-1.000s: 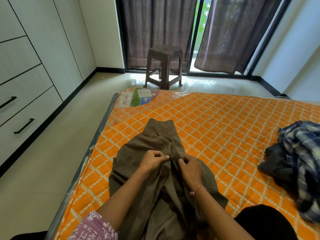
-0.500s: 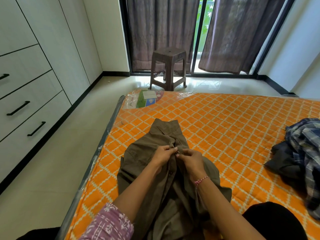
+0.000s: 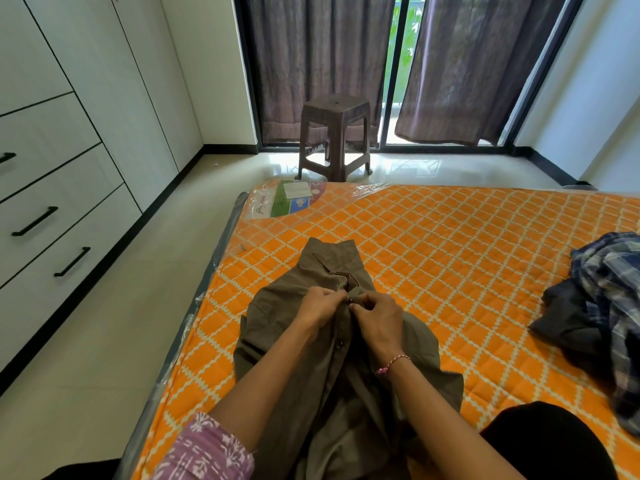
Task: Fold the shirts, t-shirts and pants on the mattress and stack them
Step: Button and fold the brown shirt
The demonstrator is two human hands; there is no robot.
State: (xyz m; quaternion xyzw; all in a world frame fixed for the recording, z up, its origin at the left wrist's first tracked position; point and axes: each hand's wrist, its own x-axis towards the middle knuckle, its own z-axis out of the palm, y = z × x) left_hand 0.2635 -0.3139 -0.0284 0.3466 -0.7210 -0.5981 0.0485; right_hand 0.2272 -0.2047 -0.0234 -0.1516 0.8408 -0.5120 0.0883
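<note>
On the mattress (image 3: 450, 258), both hands (image 3: 322, 306) (image 3: 377, 320) pinch the olive shirt (image 3: 277, 327).

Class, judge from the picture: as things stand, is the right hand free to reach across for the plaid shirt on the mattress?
Probably not yet. The right hand and left hand both pinch the olive shirt at its button placket. The plaid shirt lies far right; bare mattress lies between.

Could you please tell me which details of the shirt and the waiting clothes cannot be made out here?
- Olive shirt, head view: hem cut off by the bottom edge; placket hidden by left hand and right hand.
- Clothes pile: cut off by the right edge; garment count unclear.
</note>
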